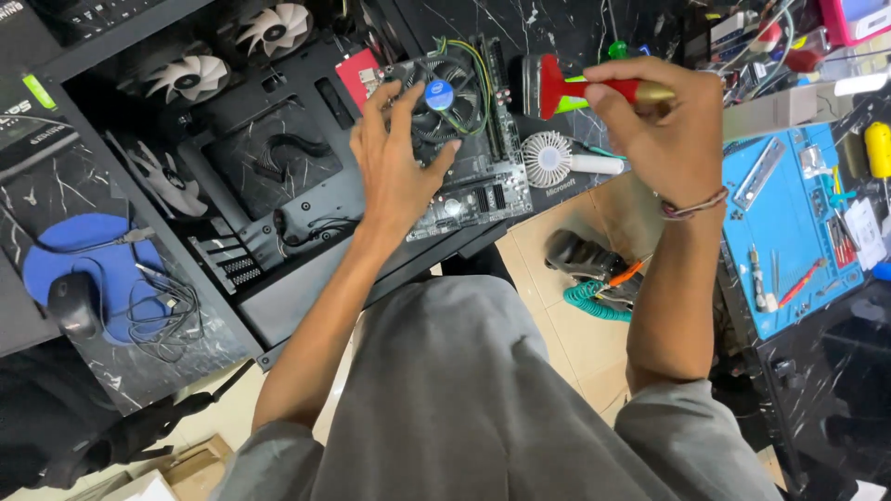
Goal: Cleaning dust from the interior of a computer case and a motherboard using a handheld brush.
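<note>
The left hand (394,167) lies flat with fingers spread on a round black cooler fan (444,100). The fan sits on a green-grey board (478,176) full of small parts, in the far middle. The board rests on the edge of an open black metal case (269,176). The right hand (664,121) is closed tight around a screwdriver (580,91) with a smooth red and green handle. Its tip is hidden behind the hand. Just below it lies a small white fan (548,158). Far left, two white fans (232,51) sit in the case. A blue mat (789,232) with tools lies on the right. A black mouse (74,301) sits on a blue pad (93,260) at the left. A grey shirt covers the near part.
</note>
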